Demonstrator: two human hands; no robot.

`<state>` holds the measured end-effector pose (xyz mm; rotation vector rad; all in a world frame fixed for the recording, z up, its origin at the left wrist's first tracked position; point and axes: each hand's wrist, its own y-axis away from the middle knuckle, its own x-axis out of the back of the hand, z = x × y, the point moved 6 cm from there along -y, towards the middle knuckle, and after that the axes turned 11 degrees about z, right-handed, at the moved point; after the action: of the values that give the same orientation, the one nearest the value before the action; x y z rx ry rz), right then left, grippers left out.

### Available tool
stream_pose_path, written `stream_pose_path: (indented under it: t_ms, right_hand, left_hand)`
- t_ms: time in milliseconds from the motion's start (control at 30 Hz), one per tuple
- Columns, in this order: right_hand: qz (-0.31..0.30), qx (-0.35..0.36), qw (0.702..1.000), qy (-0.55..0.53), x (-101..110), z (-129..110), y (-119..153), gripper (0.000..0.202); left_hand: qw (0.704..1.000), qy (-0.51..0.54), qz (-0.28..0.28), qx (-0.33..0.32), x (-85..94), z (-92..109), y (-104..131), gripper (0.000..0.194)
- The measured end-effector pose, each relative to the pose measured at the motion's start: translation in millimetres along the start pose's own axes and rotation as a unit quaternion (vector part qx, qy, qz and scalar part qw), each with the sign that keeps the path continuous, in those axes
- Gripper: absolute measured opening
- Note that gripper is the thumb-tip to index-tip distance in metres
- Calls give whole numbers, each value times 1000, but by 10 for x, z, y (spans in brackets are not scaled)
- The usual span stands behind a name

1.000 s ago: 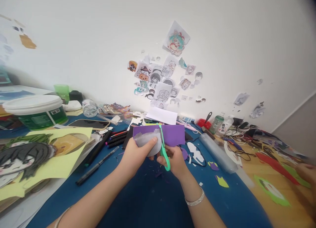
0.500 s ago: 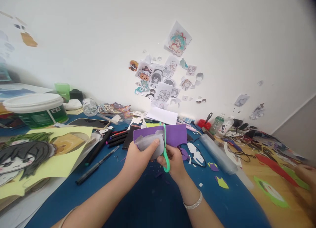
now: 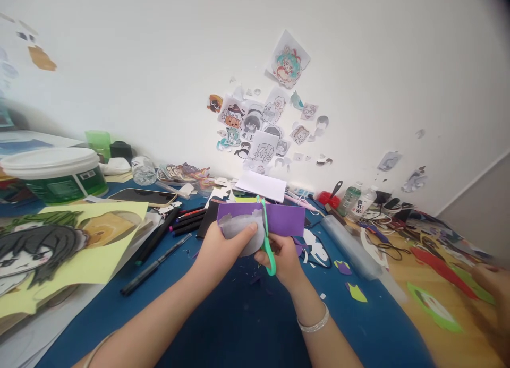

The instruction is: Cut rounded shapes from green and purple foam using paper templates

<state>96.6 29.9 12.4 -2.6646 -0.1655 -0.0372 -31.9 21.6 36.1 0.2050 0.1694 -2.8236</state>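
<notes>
My left hand (image 3: 223,246) pinches a grey rounded paper cutout (image 3: 237,231) against a purple sheet (image 3: 287,220), thumb on top. Green-handled scissors (image 3: 270,254) are in my right hand (image 3: 285,256), with the fingers wrapped round the handle. Their blades stand upright across the purple sheet, just right of the grey cutout's edge. Part of the purple sheet reaches out to the right beyond the scissors. Small purple scraps (image 3: 255,280) lie on the blue mat (image 3: 247,331) below my hands.
Left are yellow sheets with a drawn figure (image 3: 35,251), pens (image 3: 155,264), a phone (image 3: 143,196) and a white-lidded tub (image 3: 51,174). To the right lie a clear plastic roll (image 3: 353,248), bottles (image 3: 362,202) and scraps (image 3: 356,292). Another person's hand (image 3: 490,285) shows at the right edge.
The purple sheet and scissors have shifted slightly to the right, and the sheet's right part sits a little more level. Both hands keep their hold.
</notes>
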Motion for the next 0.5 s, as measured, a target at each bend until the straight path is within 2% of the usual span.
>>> stream_pose_path:
  t_ms: [300, 500]
  right_hand:
    - [16, -3, 1000, -17, -3, 16, 6, 46]
    - [22, 2, 1000, -8, -6, 9, 1, 48]
  left_hand:
    - [999, -13, -41, 0, -21, -42, -20, 34]
    - [1000, -4, -26, 13, -16, 21, 23, 35]
